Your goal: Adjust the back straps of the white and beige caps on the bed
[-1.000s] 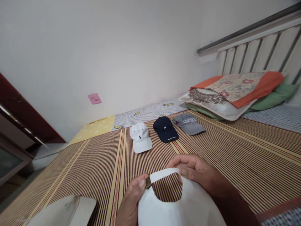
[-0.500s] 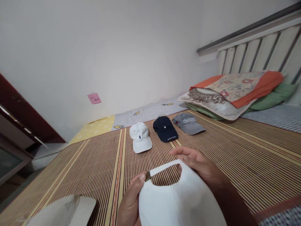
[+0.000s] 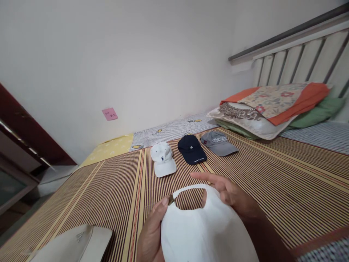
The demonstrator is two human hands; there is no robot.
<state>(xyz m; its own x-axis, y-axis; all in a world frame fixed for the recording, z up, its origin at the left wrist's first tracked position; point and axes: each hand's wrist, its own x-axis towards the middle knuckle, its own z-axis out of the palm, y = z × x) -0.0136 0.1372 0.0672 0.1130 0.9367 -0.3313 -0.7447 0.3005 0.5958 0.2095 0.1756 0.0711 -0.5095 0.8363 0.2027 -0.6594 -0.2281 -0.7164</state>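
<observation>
A white baseball cap [image 3: 201, 229] is held between both hands, its back opening and strap facing up and away from me. My left hand [image 3: 154, 227] grips the cap's left side, thumb against the metal buckle [image 3: 171, 199] of the strap. My right hand [image 3: 231, 194] holds the right side beside the opening, with the index finger stretched out to the left; part of that hand is hidden behind the cap. Beyond them lie a white cap [image 3: 163, 160], a navy cap [image 3: 191, 150] and a grey cap [image 3: 219, 143] in a row. A beige cap [image 3: 73, 243] rests at lower left, partly out of view.
A striped mat [image 3: 109, 196] covers the bed. Stacked pillows [image 3: 251, 118] with orange and floral cloth lie at the right, near a white radiator [image 3: 297, 58]. A pink note [image 3: 109, 114] is stuck on the wall [image 3: 152, 62]. The bed's left edge drops to the floor.
The held cap's strap has gone from straight to bowed, and the opening has narrowed. My right index finger has stretched further left. The caps on the mat have not moved.
</observation>
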